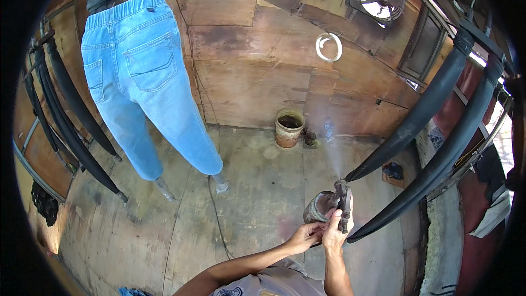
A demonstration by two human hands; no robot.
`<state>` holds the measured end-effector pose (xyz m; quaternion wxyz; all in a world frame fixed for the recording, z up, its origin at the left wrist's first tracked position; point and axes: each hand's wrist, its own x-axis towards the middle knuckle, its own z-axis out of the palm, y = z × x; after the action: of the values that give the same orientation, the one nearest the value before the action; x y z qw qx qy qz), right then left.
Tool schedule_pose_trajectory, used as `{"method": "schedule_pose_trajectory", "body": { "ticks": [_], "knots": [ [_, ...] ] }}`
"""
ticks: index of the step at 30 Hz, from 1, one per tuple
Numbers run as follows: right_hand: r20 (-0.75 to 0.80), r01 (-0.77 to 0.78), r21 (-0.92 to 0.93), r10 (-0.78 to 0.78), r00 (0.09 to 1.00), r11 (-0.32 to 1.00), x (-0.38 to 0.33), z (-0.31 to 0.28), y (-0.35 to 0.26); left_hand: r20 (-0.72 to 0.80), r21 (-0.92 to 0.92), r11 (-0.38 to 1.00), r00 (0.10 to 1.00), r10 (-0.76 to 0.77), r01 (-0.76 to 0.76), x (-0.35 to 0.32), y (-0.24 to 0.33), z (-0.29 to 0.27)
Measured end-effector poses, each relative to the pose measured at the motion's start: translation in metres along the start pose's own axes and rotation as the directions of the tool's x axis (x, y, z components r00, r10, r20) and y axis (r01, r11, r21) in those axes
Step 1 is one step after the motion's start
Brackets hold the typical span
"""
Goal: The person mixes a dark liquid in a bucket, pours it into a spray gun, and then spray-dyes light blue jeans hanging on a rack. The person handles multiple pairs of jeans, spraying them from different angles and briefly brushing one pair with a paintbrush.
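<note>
- Spray gun (343,197) is sitting in front of the person, low and right of centre, its cup (315,211) hanging to the left and its nozzle end facing away.
- The right hand (333,237) is wrapping the gun's grip, thumb pressing against the back of the body.
- The left hand (302,239) is reaching in beneath the cup, fingers bunching there; whether they are pinching anything cannot be told.
- The gun is looking rigid and fairly heavy, likely pulling toward the cup side; wet residue could be making it slippery. The grip seems the surest hold, with a second hand supporting the cup from below.
- Pale mist (333,156) is streaming from the nozzle, away from the person.
- Black leg forms (413,123) are slanting down just right of the gun.
- Light-blue jeans (148,82) are hanging on a form at the left, well apart from the gun.
- Farther off, a stained bucket (287,138) is standing near the wooden wall (241,85).
</note>
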<state>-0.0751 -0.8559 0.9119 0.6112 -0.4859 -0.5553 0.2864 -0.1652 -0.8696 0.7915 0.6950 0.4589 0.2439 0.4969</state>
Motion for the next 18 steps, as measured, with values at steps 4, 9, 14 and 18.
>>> {"method": "schedule_pose_trajectory", "body": {
  "ticks": [4, 9, 14, 18],
  "knots": [
    [-0.029, 0.040, -0.012, -0.041, 0.999, 0.999, 0.012, 0.003, 0.004, -0.027, 0.258, 0.965, 0.999, -0.036, 0.041, 0.009, 0.036, 0.000],
    [-0.065, 0.041, -0.013, -0.041, 0.997, 0.999, 0.021, -0.004, 0.004, -0.225, 0.724, 0.682, 0.898, 0.378, -0.106, 0.008, 0.158, 0.022],
    [-0.077, 0.097, -0.057, -0.101, 0.992, 0.994, 0.026, -0.014, 0.001, 0.178, 0.935, -0.100, 0.207, 0.962, -0.342, 0.078, 0.327, 0.033],
    [-0.075, 0.155, -0.092, -0.162, 0.984, 0.984, 0.026, -0.019, -0.003, -0.020, 0.916, 0.309, 0.740, 0.672, -0.256, 0.140, 0.403, 0.042]
  ]
}}
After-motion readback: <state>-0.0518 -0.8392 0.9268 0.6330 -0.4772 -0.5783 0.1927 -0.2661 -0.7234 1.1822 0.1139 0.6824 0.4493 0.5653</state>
